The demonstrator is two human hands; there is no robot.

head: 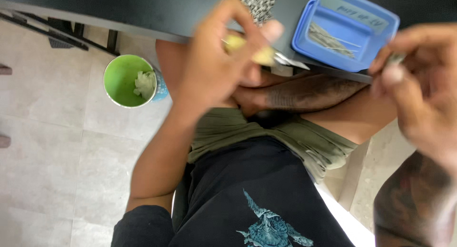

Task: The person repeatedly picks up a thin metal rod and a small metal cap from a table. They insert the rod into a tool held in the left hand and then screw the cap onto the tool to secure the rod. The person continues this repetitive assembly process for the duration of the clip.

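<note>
Head view, looking down past the person's lap to a tiled floor. The left hand point(214, 51) is raised before the dark desk point(157, 11), its grip closed on a small pale yellow piece point(247, 49) pinched between thumb and fingers; motion blur hides the piece's exact shape. The right hand point(419, 80) sits at the right edge of the view, its thumb and forefinger pinched on a small grey-green item point(395, 59), too blurred to identify. Between the 2 hands, at the desk's near edge, rests a blue rectangular plastic tray point(345, 30) with a raised rim; a pale strip label lies along its far side, and thin pale sticks lie inside it. A thin silvery wrapper point(290, 62) lies just beside the tray's near left corner, at the desk edge. A patterned grey-and-white cloth point(257, 1) lies further back on the desk. On the floor to the left stands 1 round cup point(131, 80), green inside with a blue outer wall, holding pale scraps.
</note>
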